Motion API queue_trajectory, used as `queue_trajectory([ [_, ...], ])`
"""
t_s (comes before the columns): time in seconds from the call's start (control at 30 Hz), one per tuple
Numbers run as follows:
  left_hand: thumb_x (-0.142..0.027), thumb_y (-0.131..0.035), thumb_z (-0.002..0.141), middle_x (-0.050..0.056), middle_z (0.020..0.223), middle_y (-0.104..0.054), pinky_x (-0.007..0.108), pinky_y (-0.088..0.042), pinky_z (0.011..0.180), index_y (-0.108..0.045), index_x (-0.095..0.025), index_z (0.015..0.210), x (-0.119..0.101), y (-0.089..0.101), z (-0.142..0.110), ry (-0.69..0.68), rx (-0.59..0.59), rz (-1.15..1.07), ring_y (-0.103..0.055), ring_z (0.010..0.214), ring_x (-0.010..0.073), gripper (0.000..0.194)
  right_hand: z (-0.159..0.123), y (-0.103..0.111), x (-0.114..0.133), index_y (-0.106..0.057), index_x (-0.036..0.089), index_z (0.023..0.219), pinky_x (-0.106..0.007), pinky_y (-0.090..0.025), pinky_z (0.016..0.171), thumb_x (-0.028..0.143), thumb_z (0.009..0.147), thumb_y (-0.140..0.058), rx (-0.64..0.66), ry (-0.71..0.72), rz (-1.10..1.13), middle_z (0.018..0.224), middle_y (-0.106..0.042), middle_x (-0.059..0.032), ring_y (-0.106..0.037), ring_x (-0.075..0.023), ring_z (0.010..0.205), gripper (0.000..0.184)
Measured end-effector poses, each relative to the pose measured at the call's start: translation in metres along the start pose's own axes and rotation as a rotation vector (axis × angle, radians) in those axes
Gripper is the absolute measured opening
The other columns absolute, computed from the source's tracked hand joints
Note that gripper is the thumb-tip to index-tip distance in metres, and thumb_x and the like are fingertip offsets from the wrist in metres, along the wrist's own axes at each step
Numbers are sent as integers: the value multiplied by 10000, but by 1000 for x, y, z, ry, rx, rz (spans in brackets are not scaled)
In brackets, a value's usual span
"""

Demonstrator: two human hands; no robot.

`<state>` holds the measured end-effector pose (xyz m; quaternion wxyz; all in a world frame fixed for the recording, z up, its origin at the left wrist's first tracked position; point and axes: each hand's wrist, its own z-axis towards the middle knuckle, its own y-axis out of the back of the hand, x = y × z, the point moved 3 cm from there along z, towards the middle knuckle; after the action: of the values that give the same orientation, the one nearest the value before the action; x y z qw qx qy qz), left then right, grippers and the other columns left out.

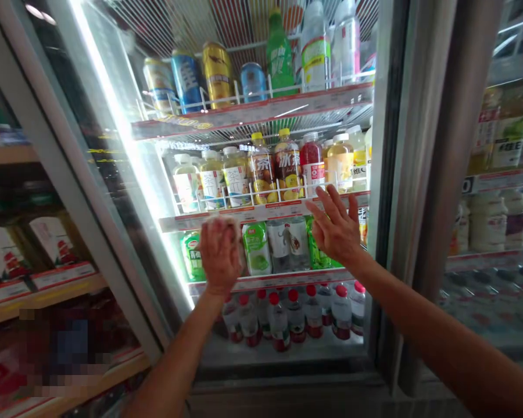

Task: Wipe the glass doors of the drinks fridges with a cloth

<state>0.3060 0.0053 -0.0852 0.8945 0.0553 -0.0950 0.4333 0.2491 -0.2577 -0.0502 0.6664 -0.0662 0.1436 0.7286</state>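
Observation:
My left hand (220, 255) is raised in front of the shelf with green-labelled drinks, its fingers curled and blurred. A pale, crumpled-looking thing shows at its fingertips; I cannot make out what it is. Beside that hand stands a green and white carton-like drink (257, 249), with a green pack (193, 255) on its other side. My right hand (337, 229) has its fingers spread and holds nothing. It hovers before the shelf edge (283, 210), near a red drink bottle (311, 159) and a yellow drink bottle (340, 162). Whether it touches the shelf, I cannot tell.
Cans (218, 75) and a green bottle (281, 55) stand behind a wire rail on the upper shelf. Several red-capped bottles (279, 322) fill the bottom. A metal door frame (422, 174) borders the cooler on the right; stocked wooden shelves (47, 299) are at left.

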Motion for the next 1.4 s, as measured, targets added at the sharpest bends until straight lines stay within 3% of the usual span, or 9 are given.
queue_trajectory([
  [0.1,-188,-493,835,87,1413,-402,443,-266,1107,-455,-227,1298,-4,-4,-4,-148,97,-63,-220,1381,237,466,1,0,0,-194,311,1427,-488,-134,1121,218,834,-456,-6,0,-11,1472,-319,-31,-233,-208,1380,656],
  [0.33,-242,-423,870,203,1455,-272,508,-197,1108,-392,-89,1339,59,23,-13,369,-167,171,-211,1375,288,493,0,-1,2,-210,309,1423,-490,-112,1130,221,835,-450,1,-19,-6,1485,-292,-21,-210,-202,1388,641],
  [0.53,-206,-491,829,90,1402,-418,448,-267,1104,-462,-235,1289,7,-1,-11,-147,175,-9,-214,1383,243,462,-3,-3,6,-211,297,1426,-505,-105,1129,230,841,-446,15,-67,-3,1490,-278,-28,-186,-210,1395,633],
  [0.73,-251,-419,872,181,1474,-253,509,-208,1111,-371,-112,1355,88,42,-43,450,-166,201,-207,1380,273,505,-3,-2,8,-226,316,1421,-517,-107,1123,218,841,-441,26,-86,38,1498,-259,-21,-198,-228,1391,626],
  [0.8,-239,-418,870,183,1483,-227,514,-183,1118,-354,-110,1365,78,41,-57,460,-153,185,-172,1390,274,515,-3,-2,9,-241,317,1417,-521,-111,1119,215,841,-443,9,-88,42,1492,-274,-24,-209,-235,1387,618],
  [1.0,-162,-486,826,92,1403,-418,487,-271,1095,-464,-234,1288,-9,3,-59,-89,145,-33,-221,1379,261,468,-4,-2,8,-257,323,1410,-531,-113,1113,216,841,-449,4,-93,61,1492,-276,-20,-226,-244,1381,610],
  [1.23,-181,-407,884,197,1498,-162,520,-158,1123,-324,-92,1370,50,31,-49,291,-155,114,-97,1404,278,501,-6,-3,10,-280,302,1404,-535,-127,1108,215,842,-448,-20,-86,44,1484,-293,-38,-231,-245,1379,593],
  [1.33,-138,-438,855,137,1503,-198,483,-187,1128,-342,-156,1370,6,14,-52,196,-78,88,-124,1402,259,524,-6,-4,9,-277,308,1404,-538,-121,1109,221,845,-444,-11,-89,61,1490,-278,-33,-221,-245,1383,590],
  [1.4,-90,-450,829,78,1463,-324,432,-223,1126,-407,-216,1331,-44,-5,-59,-143,116,-9,-172,1393,228,520,-5,-3,8,-286,305,1400,-533,-125,1109,220,841,-450,-14,-82,63,1486,-287,-36,-217,-240,1384,589],
])
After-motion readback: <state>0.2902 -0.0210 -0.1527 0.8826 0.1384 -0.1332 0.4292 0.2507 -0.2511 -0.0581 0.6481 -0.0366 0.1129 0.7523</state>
